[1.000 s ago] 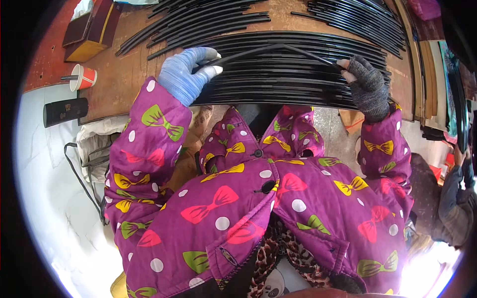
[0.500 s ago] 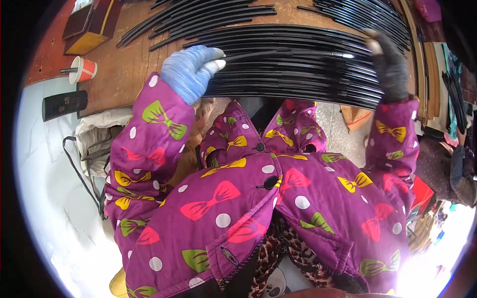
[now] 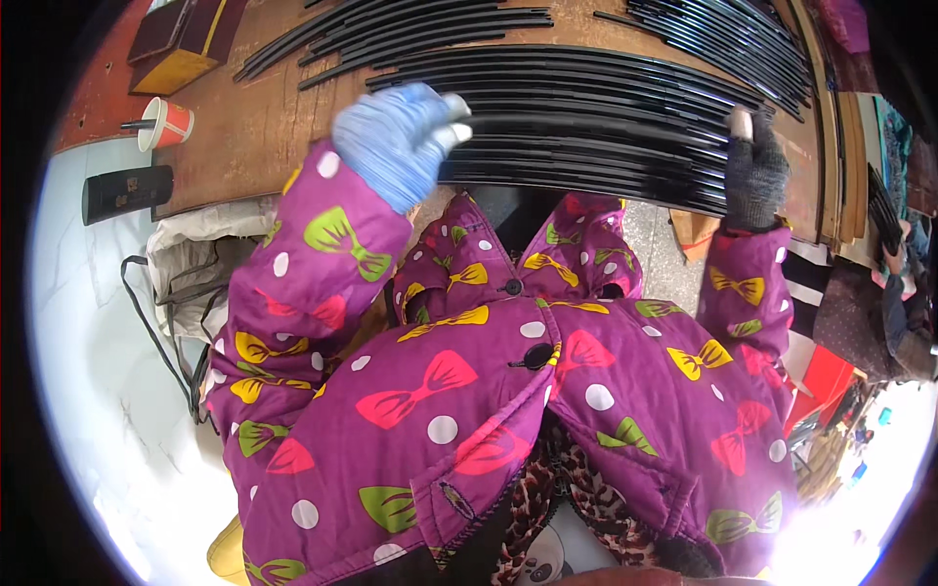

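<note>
Head view looks down on a wooden counter (image 3: pixel 244 127) that carries a wide bundle of long black strips (image 3: pixel 596 117), thin and glossy, lying side by side and running left to right with a slight bow from the lens. More black strips lie in looser groups (image 3: pixel 410 29) farther back and toward the right rim.

At the left edge of the counter stand a paper cup (image 3: pixel 164 123) with a red band and a dark flat case (image 3: pixel 125 191); a wooden box (image 3: pixel 181 44) sits behind them.

Left hand (image 3: pixel 401 137), in a light blue glove and blurred, hangs over the bundle's left end with the fingers curled loosely together; whether its grip closes on any strip cannot be told. The purple sleeve with bows and dots rises to it from below.

Right hand (image 3: pixel 754 174), in a dark knitted fingerless glove, rests on the bundle's right end, bare fingertip (image 3: pixel 744 124) pointing away, the grip pressed flat on the strips rather than pinching them.
</note>
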The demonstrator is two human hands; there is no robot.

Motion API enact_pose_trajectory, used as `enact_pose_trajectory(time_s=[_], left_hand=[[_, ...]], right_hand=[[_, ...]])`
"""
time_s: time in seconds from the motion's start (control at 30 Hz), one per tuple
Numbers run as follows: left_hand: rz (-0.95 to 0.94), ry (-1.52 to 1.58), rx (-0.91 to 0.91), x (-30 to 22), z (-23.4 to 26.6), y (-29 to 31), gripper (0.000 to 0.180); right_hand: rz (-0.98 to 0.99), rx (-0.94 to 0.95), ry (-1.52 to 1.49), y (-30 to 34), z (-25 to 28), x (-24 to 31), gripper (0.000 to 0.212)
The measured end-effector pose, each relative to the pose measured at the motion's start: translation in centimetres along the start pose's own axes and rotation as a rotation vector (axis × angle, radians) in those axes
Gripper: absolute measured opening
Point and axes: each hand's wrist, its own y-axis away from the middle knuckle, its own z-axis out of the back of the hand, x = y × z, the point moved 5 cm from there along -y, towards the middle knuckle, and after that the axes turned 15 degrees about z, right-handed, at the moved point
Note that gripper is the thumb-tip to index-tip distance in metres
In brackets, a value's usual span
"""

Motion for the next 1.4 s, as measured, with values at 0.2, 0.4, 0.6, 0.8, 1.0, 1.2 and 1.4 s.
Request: enact_pose_trajectory(time_s=[0.2,0.4,0.6,0.8,1.0,1.2,1.4], left_hand=[[0.097,0.176,0.058,0.7,-0.1,0.6,0.018],[0.019,0.054,-0.002,-0.1,-0.5,0.9,0.018],[-0.065,-0.019,-0.029,-2.4,-0.8,0.6,0.020],[-0.116,-0.083,-0.031,-2.0,-1.1,0.0,0.020],[0.129,0.028,0.008,4.0,0.9,0.5,0.023],[0.445,0.380,0.225,5.5,0.3,0.6,0.023],[0.470,0.373,0.151,4.4,1.3,1.7,0.022]], right_hand=[[-0.026,0.018,-0.162,-0.6,-1.3,4.3,0.032],[-0.028,-0.019,-0.556,0.4,-3.0,6.8,0.023],[-0.354,0.374,-1.106,2.1,-5.9,12.5,0.026],[-0.221,0.224,-1.157,2.1,-4.3,10.1,0.023],[-0.233,0.149,-1.368,1.9,-0.9,3.8,0.024],[-0.271,0.147,-1.352,2.6,-0.9,2.7,0.018],[-0.304,0.143,-1.294,2.9,-1.1,2.0,0.016]])
